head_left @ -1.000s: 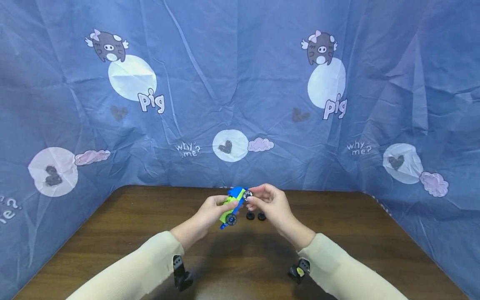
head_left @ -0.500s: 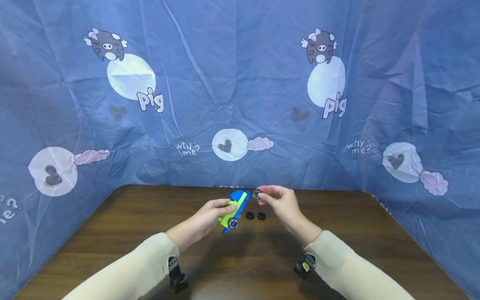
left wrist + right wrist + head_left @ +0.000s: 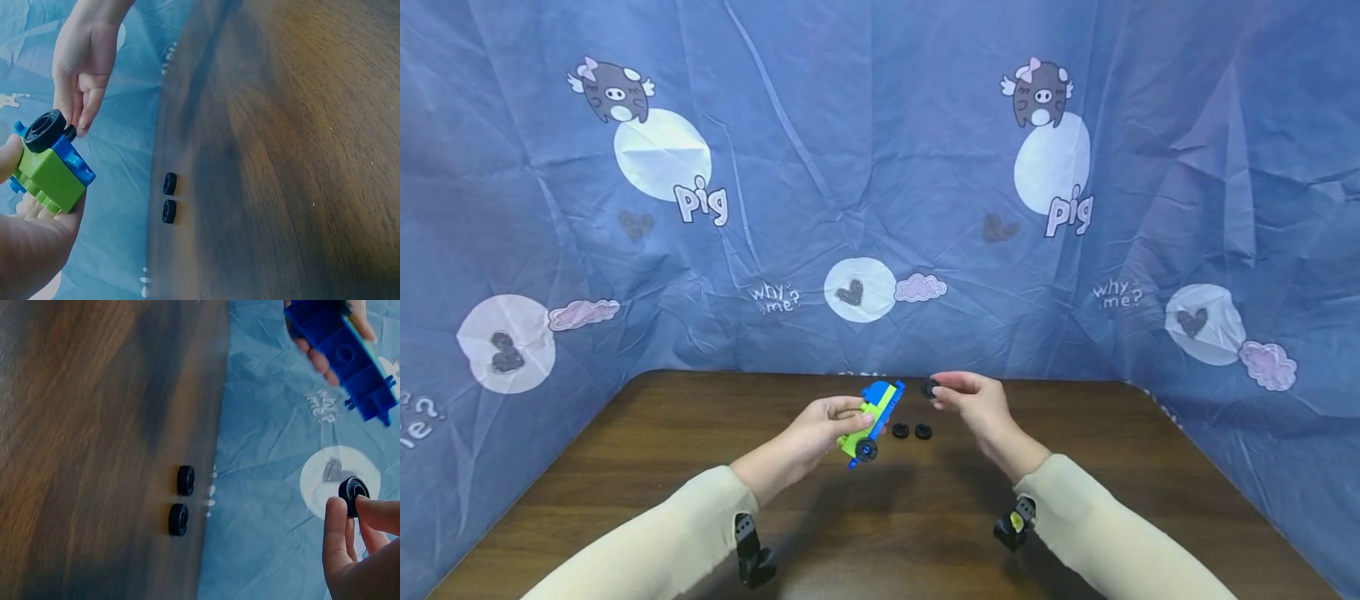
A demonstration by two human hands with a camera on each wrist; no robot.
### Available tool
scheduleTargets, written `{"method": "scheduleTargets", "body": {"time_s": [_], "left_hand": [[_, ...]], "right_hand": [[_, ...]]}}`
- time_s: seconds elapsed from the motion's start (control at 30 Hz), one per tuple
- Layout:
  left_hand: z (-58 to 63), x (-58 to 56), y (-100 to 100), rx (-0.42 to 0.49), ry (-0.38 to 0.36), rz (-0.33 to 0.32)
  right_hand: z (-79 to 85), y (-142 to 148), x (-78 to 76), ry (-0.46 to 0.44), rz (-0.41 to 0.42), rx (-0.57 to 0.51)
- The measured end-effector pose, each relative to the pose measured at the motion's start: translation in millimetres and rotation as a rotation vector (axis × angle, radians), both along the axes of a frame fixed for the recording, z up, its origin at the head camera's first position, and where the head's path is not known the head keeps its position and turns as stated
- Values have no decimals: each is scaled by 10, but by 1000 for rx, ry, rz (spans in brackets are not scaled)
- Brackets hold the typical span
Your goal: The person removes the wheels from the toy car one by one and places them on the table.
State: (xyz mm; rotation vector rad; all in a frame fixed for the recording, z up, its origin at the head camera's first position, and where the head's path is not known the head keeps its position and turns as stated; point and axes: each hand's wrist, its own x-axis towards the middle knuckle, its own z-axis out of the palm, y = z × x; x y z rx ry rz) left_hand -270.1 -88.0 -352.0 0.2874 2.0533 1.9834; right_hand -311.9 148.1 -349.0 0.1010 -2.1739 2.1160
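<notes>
My left hand (image 3: 811, 433) grips a small toy car (image 3: 874, 421) with a lime-green body and blue base, held tilted above the table. One black wheel (image 3: 45, 130) is on the car's near end; in the right wrist view the blue underside (image 3: 344, 353) faces the camera, with bare axle pegs at the far end. To the right, apart from the car, my right hand (image 3: 983, 410) pinches a loose black wheel (image 3: 354, 495) between thumb and fingers. Two more black wheels (image 3: 900, 430) (image 3: 922, 432) lie side by side on the table below, between the hands.
The dark wooden table (image 3: 625, 467) ends at a blue printed cloth (image 3: 865, 192) hanging behind and along both sides. A black wrist camera is strapped beneath each sleeve.
My right hand has drawn the wheel away from the car's far end and moved it rightward. The car has dipped slightly in my left hand. Both table wheels have stayed put.
</notes>
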Motion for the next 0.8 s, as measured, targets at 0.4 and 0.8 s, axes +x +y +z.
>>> {"method": "scheduleTargets", "body": {"time_s": [0.4,0.8], "left_hand": [[-11,8,-41,86,34,-88],[-71,1,-50,71,15,-40]], "right_hand": [[-128,139,-179,-48,-74,44],[-266,249,-347,-196,-74,163]]}}
